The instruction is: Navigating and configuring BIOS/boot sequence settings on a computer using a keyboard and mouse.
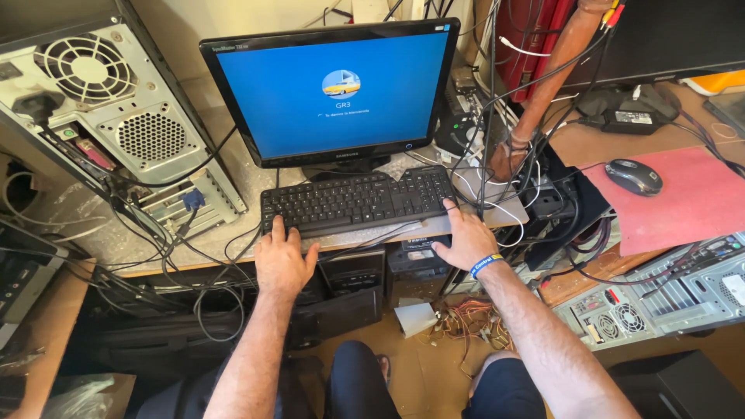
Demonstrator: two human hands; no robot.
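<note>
The person sits low, with both knees showing at the bottom, and both arms reach up to a grey desk (155, 248). The left hand (283, 260) lies flat and loose at the front edge of the desk, and its fingertips touch the near left corner of a black keyboard (358, 200). It grips nothing. The right hand (466, 239) has a blue band on the wrist. It rests open at the near right corner of the keyboard, with the fingers touching that end and not closed around anything. The keyboard lies along the front edge of the desk, right in the middle. Under the desk, on the brown floor, sit a small white box (415, 318) and a bunch of thin coloured wires (473, 320). Just behind the keyboard stands a black monitor (335, 91) with a bright blue screen and a little round picture on it. At the left end of the desk an open grey computer case (116, 116) leans back, with black cables hanging from it. To the right, well apart from the hands, a dark mouse (634, 176) sits on a red mat (691, 206). Many tangled cables hang between the monitor and the mat.
</note>
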